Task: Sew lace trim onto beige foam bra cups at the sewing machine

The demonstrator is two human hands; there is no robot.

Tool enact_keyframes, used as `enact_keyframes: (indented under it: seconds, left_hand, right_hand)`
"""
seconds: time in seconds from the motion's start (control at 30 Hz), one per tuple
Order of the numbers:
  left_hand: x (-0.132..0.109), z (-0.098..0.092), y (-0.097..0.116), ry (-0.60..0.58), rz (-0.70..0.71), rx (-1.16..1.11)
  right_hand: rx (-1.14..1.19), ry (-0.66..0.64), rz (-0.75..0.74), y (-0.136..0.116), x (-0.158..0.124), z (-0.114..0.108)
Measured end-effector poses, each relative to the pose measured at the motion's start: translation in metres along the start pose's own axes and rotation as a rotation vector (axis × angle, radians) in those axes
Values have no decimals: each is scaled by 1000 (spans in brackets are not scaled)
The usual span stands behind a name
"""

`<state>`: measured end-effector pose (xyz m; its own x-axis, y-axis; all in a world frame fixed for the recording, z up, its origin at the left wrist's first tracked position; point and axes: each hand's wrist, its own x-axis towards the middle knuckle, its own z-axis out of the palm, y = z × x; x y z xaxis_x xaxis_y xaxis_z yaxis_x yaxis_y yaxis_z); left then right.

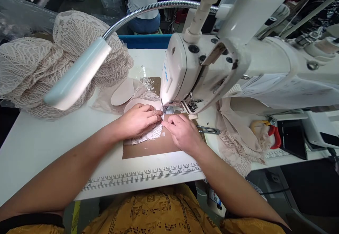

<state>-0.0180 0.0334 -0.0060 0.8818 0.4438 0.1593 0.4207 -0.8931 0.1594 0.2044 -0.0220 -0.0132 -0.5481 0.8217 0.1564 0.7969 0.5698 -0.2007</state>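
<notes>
A white sewing machine (180, 64) reaches in from the right, its needle area low over the table. My left hand (139, 120) lies flat, fingers stretched, on a piece of pale lace fabric (148, 135) just left of the needle. Close to the needle's near side, my right hand (184, 131) pinches at the lace edge with thumb and forefinger; the exact bit between the fingertips is too small to make out. A beige cup-shaped pad (122, 92) rests on sheer fabric behind my left hand. Under the work is a brown plate (150, 151) on the table.
A large heap of beige lace (69, 57) fills the back left, under a bendable lamp (79, 75). Thread snips (209, 130) lie right of my right hand. Further right are more lace pieces (235, 145) and red-handled scissors (275, 135). A ruler strip (148, 175) runs along the front edge.
</notes>
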Motion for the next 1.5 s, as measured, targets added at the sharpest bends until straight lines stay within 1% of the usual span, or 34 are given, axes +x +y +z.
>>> enact_keyframes:
  seconds: [0.1,0.2,0.33,0.43,0.7,0.77,0.87,1.0,1.1,1.3,1.4,1.5]
  left_hand:
    - [0,-1,3,14,-7,9]
    - [1,0,10,28,-55,21]
    - [1,1,16,6,-102,3]
    - [0,1,14,-16,-95,18]
    - [-1,3,5,8,-111,80]
    - [-1,3,4,12,-110,80]
    - [-2,3,4,12,-104,77]
    - [-1,3,4,2,-113,78]
    - [-1,3,4,-6,-117,72]
    - [-2,2,6,16,-67,57]
    - [-1,1,9,1,-45,23]
    - [-1,1,10,-14,-55,11]
  right_hand:
    - [-10,7,8,0,0,-1]
    - [-13,13,9,1,-2,-2]
    - [-25,25,18,2,-3,-2]
    - [-41,43,40,2,-1,0]
    - [-42,64,85,4,-1,2]
    - [-10,85,73,5,-5,1]
    - [42,113,14,5,-10,-1]
    - [72,105,-92,4,-13,-5]
    - [53,108,-138,3,-13,-5]
    - [-24,94,-160,2,-12,-3]
    - [-25,74,-152,2,-12,-5]
    - [-20,61,-141,2,-13,-6]
